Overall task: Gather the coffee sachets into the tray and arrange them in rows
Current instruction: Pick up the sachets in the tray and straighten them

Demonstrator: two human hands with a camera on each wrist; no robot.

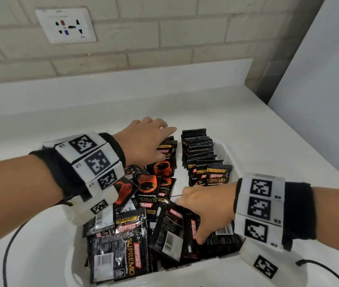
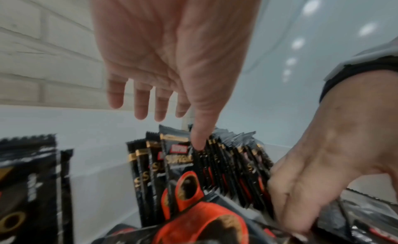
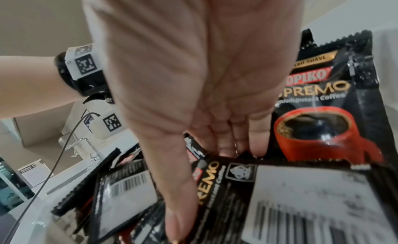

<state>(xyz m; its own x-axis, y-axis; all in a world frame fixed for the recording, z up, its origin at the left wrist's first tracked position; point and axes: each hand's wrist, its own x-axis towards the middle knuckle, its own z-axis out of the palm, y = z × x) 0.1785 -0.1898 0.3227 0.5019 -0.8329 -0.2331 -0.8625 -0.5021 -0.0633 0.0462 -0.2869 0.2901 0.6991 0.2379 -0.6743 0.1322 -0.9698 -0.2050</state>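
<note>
Black coffee sachets (image 1: 135,235) in the white tray (image 1: 195,270)

At the tray's far side I see two rows of sachets (image 1: 200,156) standing upright on edge; at its near side the others lie loose, overlapping, some showing barcodes, some red cups.

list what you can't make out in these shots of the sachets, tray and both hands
- Head view: the right hand covers the loose sachets beneath it, so its grip is unclear.
- Head view: the tray floor is buried under sachets.
- Left wrist view: motion blur smears the print on the upright row that the left hand reaches toward.
- Right wrist view: the palm hides the fingertips.
</note>
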